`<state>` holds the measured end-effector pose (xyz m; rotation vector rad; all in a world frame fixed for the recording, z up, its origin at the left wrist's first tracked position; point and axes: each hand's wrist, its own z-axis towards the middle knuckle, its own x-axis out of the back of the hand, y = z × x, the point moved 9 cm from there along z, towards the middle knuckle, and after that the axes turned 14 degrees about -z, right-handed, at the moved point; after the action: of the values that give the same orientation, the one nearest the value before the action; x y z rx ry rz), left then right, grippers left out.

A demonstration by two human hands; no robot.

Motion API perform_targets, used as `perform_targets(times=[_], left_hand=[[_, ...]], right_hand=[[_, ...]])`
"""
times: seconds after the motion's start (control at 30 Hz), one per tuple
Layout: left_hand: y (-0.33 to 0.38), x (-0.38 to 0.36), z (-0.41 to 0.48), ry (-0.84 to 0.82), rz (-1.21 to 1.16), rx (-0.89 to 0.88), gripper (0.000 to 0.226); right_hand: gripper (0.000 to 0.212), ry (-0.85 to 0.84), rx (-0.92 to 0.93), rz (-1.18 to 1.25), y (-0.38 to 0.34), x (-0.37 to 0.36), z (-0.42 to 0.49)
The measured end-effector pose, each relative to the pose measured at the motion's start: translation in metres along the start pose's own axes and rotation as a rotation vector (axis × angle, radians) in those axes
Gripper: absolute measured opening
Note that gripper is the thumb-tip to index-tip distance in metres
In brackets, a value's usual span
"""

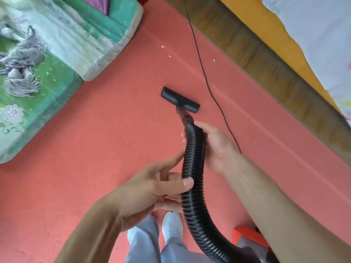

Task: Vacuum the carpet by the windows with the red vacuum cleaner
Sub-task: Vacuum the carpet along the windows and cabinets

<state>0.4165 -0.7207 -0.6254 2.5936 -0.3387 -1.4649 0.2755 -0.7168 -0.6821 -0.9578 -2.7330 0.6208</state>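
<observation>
1. We look down on a salmon-red carpet (85, 149) that covers the floor.
2. A black ribbed hose (192, 168) curves up from the lower right to a flat black nozzle (180, 99), which rests on the carpet near the middle.
3. The right hand (214, 147) grips the hose just behind the nozzle, fingers wrapped round it.
4. The left hand (152, 188) holds the hose lower down, thumb laid across it.
5. The red vacuum cleaner (245, 234) sits on the carpet at the lower right, partly hidden by the right forearm.
6. A thin black cord (209, 89) runs along the carpet right of the nozzle.
7. Small white scraps (162, 46) lie beyond the nozzle.
8. We see a green patterned mattress (57, 54) at the upper left.
</observation>
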Motion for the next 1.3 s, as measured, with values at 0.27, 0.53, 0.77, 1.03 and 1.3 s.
perform_targets(times=[0.27, 0.53, 0.77, 1.03, 1.3], left_hand=[[0.029, 0.036, -0.030, 0.055, -0.160, -0.018, 0.061], [0.039, 0.061, 0.003, 0.420, -0.168, -0.205, 0.045], [0.060, 0.036, -0.009, 0.314, -0.044, -0.159, 0.070], [0.104, 0.038, 0.011, 0.476, -0.063, -0.278, 0.070], [0.154, 0.071, 0.045, 0.704, -0.086, -0.462, 0.069]], right_hand=[[0.021, -0.042, -0.079, -0.002, 0.000, -0.068, 0.012], [0.038, 0.094, 0.006, -0.187, -0.024, -0.076, 0.068], [0.024, -0.049, -0.029, -0.095, -0.055, -0.062, 0.028], [0.024, -0.201, -0.088, 0.136, -0.087, -0.092, 0.062], [0.018, -0.239, -0.058, 0.288, -0.128, -0.143, 0.128]])
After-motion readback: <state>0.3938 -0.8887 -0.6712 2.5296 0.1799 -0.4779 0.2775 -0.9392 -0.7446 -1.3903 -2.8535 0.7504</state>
